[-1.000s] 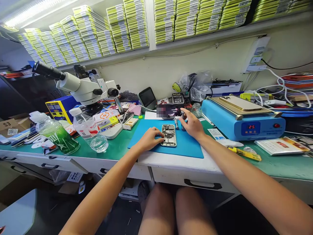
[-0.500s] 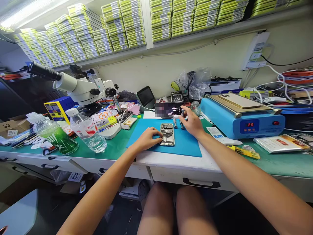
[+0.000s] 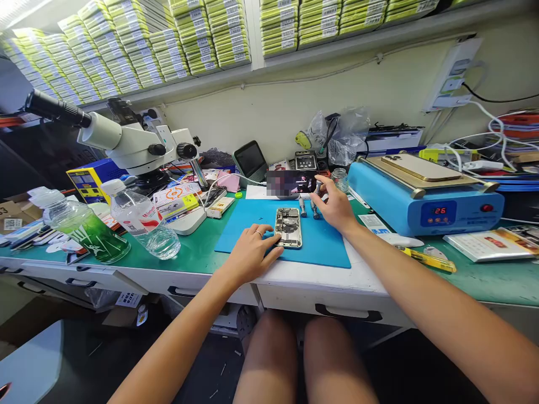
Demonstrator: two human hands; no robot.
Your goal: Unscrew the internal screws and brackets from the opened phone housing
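An opened phone lies on the blue mat with its inner parts exposed. My left hand is at the phone's lower left, fingers apart, the fingertips at its edge. Beyond the phone's upper right, my right hand has thumb and fingers closed on a small grey screwdriver. Two more small screwdrivers, one on the left and one on the right, are just below it. A tiny dark piece lies on the mat left of the phone.
A phone with a lit screen leans at the back. On the left are a microscope and two bottles, one green, one clear. A blue heating machine stands right, with a yellow knife before it.
My left hand has shifted down and left, its fingers spreading along the phone's lower edge. My right hand stays by the screwdrivers. The view has tilted slightly.
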